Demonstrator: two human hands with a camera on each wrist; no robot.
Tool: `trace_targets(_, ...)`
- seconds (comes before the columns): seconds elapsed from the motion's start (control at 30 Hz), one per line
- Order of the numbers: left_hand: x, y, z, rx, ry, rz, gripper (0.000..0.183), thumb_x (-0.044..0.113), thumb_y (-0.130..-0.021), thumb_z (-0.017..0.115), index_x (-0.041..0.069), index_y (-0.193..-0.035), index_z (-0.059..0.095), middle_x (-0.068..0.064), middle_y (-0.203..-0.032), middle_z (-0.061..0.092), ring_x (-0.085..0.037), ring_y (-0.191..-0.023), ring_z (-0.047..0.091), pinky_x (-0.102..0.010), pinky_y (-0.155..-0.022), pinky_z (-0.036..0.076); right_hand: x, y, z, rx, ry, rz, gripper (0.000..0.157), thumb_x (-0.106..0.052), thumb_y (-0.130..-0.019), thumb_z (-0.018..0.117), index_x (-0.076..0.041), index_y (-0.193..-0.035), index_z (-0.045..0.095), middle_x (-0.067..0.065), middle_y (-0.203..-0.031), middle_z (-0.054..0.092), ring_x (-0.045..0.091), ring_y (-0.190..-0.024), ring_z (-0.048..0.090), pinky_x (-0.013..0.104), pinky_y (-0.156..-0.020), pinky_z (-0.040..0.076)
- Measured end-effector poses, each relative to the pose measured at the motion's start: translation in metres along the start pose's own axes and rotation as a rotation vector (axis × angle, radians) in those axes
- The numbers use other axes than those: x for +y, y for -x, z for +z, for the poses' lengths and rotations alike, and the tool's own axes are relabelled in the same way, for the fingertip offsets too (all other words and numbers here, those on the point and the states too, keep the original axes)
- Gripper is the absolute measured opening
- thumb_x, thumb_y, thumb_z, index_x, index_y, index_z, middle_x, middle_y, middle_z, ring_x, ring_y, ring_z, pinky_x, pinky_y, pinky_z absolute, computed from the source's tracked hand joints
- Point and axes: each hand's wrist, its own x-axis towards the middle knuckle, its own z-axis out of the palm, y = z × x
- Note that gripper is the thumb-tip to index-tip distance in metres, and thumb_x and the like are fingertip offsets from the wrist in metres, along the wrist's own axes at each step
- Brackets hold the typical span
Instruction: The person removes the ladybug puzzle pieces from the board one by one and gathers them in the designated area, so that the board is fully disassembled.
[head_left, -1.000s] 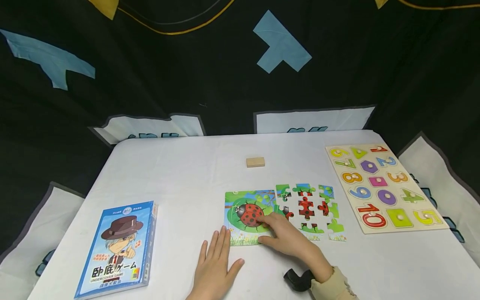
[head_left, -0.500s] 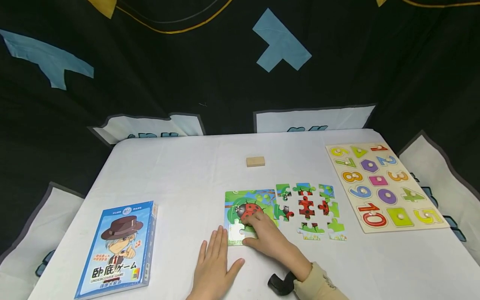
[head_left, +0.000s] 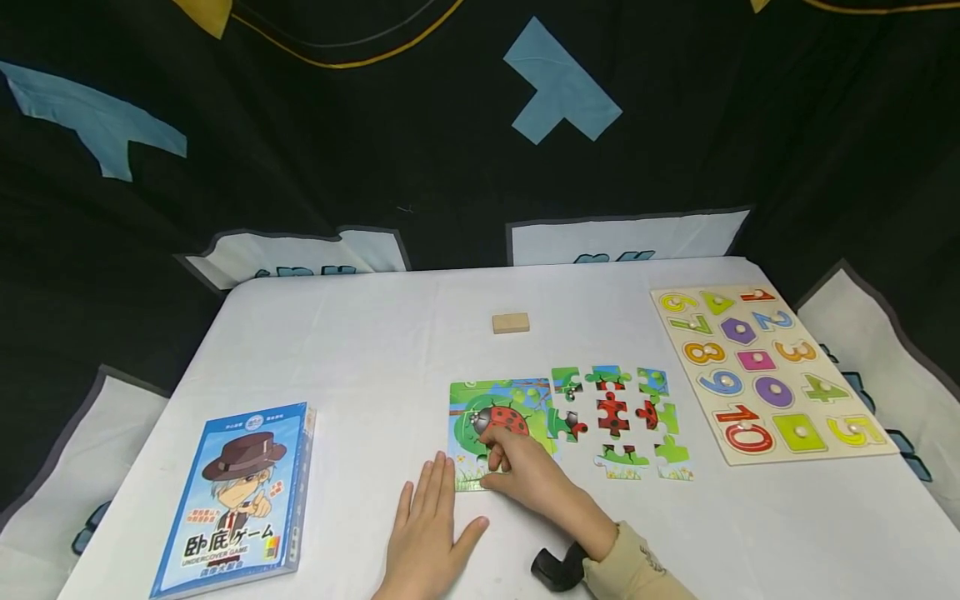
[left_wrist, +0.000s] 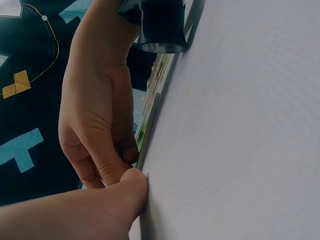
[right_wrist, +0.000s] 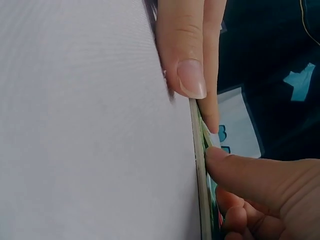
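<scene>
A square ladybug puzzle board [head_left: 536, 392] lies flat in front of me. My right hand [head_left: 536, 475] is over its lower part, index finger and thumb bent around a puzzle piece [head_left: 467, 475] at the board's lower left corner. In the right wrist view the thumb [right_wrist: 220, 155] is right at the edge of a thin, slightly raised green piece [right_wrist: 205, 132]. My fingers hide much of this piece. My left hand [head_left: 427, 525] rests palm down on the table, straight fingers ending by the board's lower left corner. Several loose puzzle pieces [head_left: 612, 414] lie right of the board.
A wooden number board [head_left: 757, 392] with coloured knobbed shapes lies at the right. At the left is a blue game box [head_left: 240, 500]. A small wooden block [head_left: 511, 323] sits behind the puzzle. A black device [head_left: 558, 568] is at my right wrist, above the white tablecloth [head_left: 375, 350].
My right hand has moved left across the board to its lower left part, bringing the piece along, and its fingers have bent more. The left hand stays in place.
</scene>
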Motion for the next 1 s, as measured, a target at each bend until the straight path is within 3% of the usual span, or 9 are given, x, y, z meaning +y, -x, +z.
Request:
trace_targets(0.17, 0.000, 0.001, 0.000, -0.002, 0.010, -0.002, 0.080, 0.054, -0.089, 0.042, -0.005, -0.140, 0.023, -0.016, -0.148, 0.017, -0.029, -0.135, 0.013, -0.048, -0.105, 0.007, 0.005, 0.004, -0.011, 0.002, -0.016, -0.001, 0.043, -0.014, -0.071, 0.076, -0.003, -0.110, 0.060, -0.009, -0.069, 0.053, 0.003, -0.057, 0.044, 0.021, -0.051, 0.040)
trace_targets(0.4, 0.001, 0.003, 0.000, -0.002, 0.022, -0.007, 0.080, 0.053, -0.089, 0.042, -0.005, -0.140, 0.022, -0.017, -0.148, 0.016, -0.030, -0.135, 0.012, -0.049, -0.105, 0.007, 0.032, 0.032, -0.060, 0.070, -0.059, 0.074, 0.045, -0.018, -0.072, 0.077, -0.005, -0.112, 0.059, -0.003, -0.079, 0.057, 0.011, -0.067, 0.048, 0.024, -0.058, 0.042)
trace_targets(0.57, 0.000, 0.003, 0.000, 0.005, 0.017, -0.008, 0.080, 0.053, -0.089, 0.044, -0.005, -0.140, 0.023, -0.016, -0.147, 0.018, -0.030, -0.135, 0.013, -0.048, -0.105, 0.007, 0.052, 0.053, -0.086, 0.112, -0.027, 0.117, 0.045, -0.021, -0.070, 0.079, -0.007, -0.109, 0.062, 0.000, -0.087, 0.058, 0.016, -0.075, 0.051, 0.027, -0.064, 0.043)
trace_targets(0.87, -0.001, 0.004, 0.000, 0.007, 0.016, -0.009, 0.081, 0.054, -0.088, 0.045, -0.005, -0.140, 0.023, -0.016, -0.147, 0.018, -0.030, -0.135, 0.013, -0.048, -0.105, 0.007, 0.062, 0.068, -0.090, 0.070, 0.129, 0.063, 0.043, -0.032, -0.063, 0.081, -0.015, -0.100, 0.066, -0.005, -0.098, 0.057, 0.019, -0.092, 0.050, 0.042, -0.082, 0.038)
trace_targets(1.0, -0.002, 0.004, -0.001, 0.006, 0.018, -0.016, 0.082, 0.054, -0.088, 0.044, -0.005, -0.141, 0.022, -0.017, -0.147, 0.017, -0.031, -0.135, 0.012, -0.048, -0.105, 0.007, 0.061, 0.070, -0.088, 0.070, 0.197, 0.072, 0.041, -0.028, -0.059, 0.084, -0.017, -0.095, 0.066, -0.005, -0.097, 0.055, 0.021, -0.095, 0.048, 0.046, -0.085, 0.035)
